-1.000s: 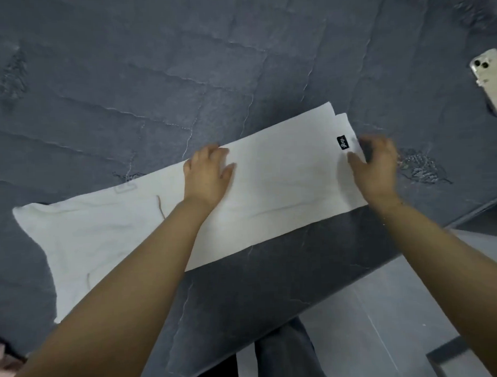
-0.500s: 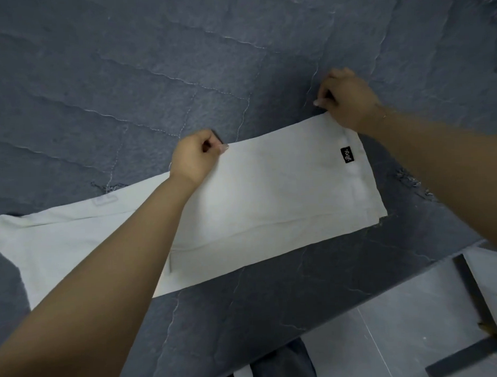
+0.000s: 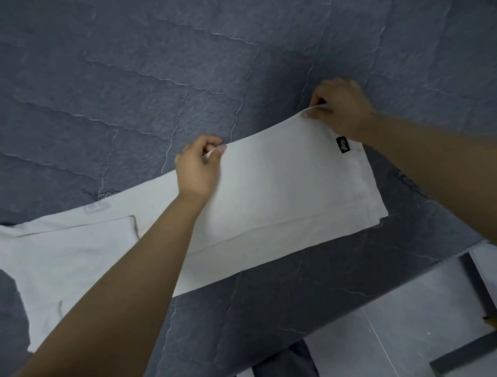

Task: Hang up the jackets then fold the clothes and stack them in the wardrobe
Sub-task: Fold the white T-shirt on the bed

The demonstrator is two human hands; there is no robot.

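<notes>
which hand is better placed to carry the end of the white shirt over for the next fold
Right, probably: the right hand pinches the end corner of the long folded white shirt; the left hand pinches mid-length.

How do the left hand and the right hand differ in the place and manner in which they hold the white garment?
The left hand pinches the far edge of the white garment near the middle of its length; the right hand pinches the far corner at its end, close to the black label. The right hand is farther from the person than the left. Both lift the edge slightly off the grey bedcover.
</notes>
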